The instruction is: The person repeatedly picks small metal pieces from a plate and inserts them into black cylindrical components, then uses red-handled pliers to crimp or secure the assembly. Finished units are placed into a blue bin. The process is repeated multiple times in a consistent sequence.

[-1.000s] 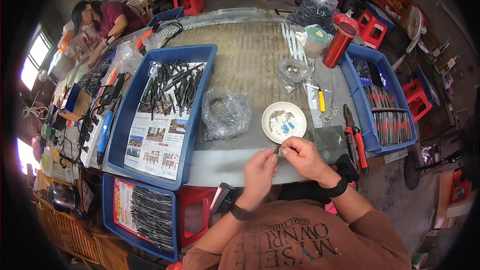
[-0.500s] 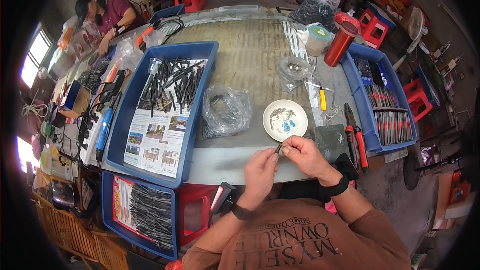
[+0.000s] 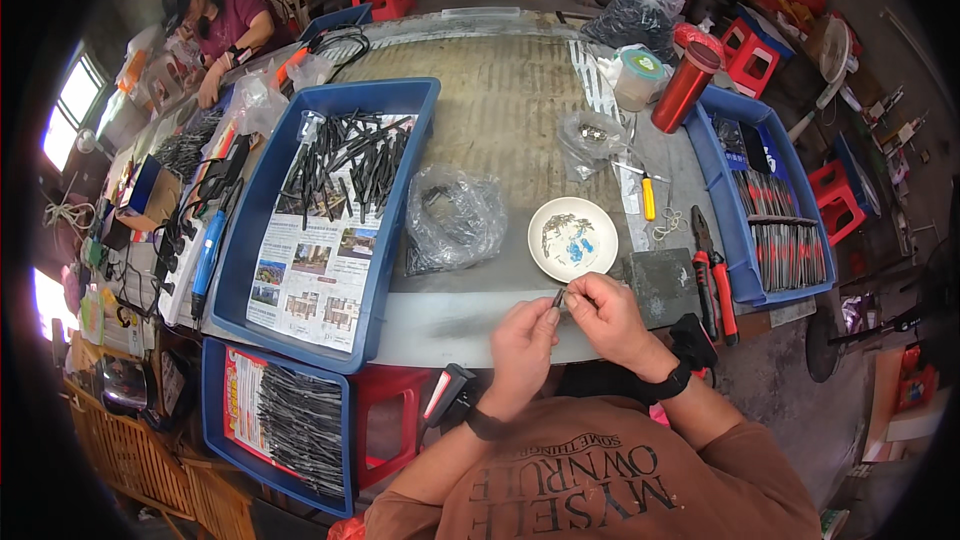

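At the near edge of the table my left hand and my right hand meet, fingertips almost touching. Between them is a small dark stick-like piece, pinched by my left thumb and finger. My right fingers close on its upper end; whether they hold a second tiny part is hidden. Just beyond the hands sits a white bowl holding many small metal pins and some blue bits. A clear plastic bag with dark pieces lies to the left of the bowl.
Left stands a blue tray of black strips on newspaper, with another blue tray below. Right are red-handled pliers, a yellow screwdriver, a red flask and a blue bin. A co-worker sits far left.
My hands stay together at nearly the same spot, with only a slight shift of the fingers. The co-worker's head has moved a little to the right.
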`<state>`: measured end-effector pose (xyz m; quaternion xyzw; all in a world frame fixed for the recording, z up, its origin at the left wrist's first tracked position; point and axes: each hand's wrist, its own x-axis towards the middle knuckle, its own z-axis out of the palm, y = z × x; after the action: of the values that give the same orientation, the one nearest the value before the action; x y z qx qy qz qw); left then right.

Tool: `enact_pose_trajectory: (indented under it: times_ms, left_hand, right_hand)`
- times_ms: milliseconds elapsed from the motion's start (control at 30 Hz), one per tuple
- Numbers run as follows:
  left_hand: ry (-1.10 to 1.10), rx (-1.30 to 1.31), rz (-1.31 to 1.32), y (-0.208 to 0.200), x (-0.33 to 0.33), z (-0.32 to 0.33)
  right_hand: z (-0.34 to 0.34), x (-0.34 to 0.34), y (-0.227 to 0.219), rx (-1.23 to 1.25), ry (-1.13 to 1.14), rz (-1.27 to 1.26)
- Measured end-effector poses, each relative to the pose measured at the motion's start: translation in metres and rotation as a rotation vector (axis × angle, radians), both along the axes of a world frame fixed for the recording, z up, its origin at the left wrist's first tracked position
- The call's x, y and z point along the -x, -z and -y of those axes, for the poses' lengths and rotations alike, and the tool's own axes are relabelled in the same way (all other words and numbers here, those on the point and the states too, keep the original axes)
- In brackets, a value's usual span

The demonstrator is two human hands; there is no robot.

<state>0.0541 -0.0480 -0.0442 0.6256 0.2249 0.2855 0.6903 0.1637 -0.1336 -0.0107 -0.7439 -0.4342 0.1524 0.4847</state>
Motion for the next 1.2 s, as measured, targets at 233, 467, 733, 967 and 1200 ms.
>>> enact_pose_trajectory:
  times_ms: [233, 467, 733, 967, 1200]
  left_hand:
    - [-0.035, -0.078, 0.021, -0.0008, 0.0004, 0.0011]
    - [-0.038, -0.077, 0.025, -0.0054, 0.0028, 0.0048]
    - [-0.004, 0.020, 0.047, -0.0028, 0.0056, 0.0031]
    - [0.006, 0.126, 0.065, -0.0007, 0.0031, 0.0014]
    - [-0.005, 0.110, 0.055, 0.0008, 0.0039, 0.0001]
  right_hand:
    - [0.0004, 0.0051, -0.0005, 0.013, 0.062, -0.085]
    - [-0.0001, 0.0055, 0.0028, -0.002, 0.060, -0.155]
    - [0.0000, -0.0009, 0.0055, -0.046, -0.030, -0.251]
    - [-0.0013, -0.0030, 0.0037, -0.053, -0.050, -0.195]
    - [-0.0047, -0.0008, -0.0005, 0.011, 0.011, -0.181]
